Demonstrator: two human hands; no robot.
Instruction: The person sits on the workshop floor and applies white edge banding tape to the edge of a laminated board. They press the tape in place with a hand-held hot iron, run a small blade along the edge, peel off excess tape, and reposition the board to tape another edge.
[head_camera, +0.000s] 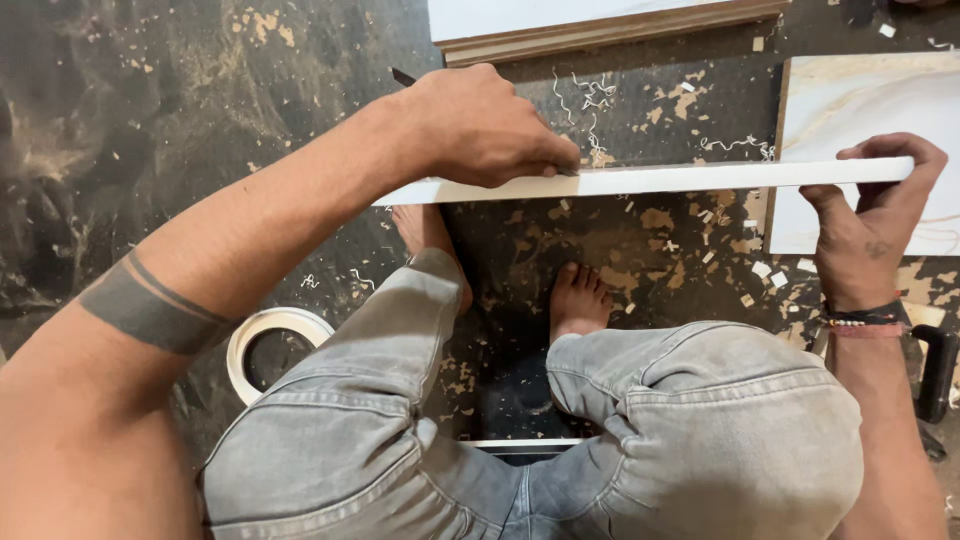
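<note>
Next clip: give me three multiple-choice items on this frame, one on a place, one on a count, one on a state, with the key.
1. Where does the white roll of edge tape lie?
A. On the dark floor beside the person's left knee
B. On the long white strip
C. On the marbled panel

2. How many bare feet show?
A. None
B. Two
C. Four

3. How is the long white strip held?
A. Flat on the floor, untouched
B. By one hand only
C. By both hands, above the floor

Key: 1 A, it rests on the floor by the grey trouser leg. 2 B, two feet under the strip. 3 C, left hand presses on it, right hand grips its end.
</note>
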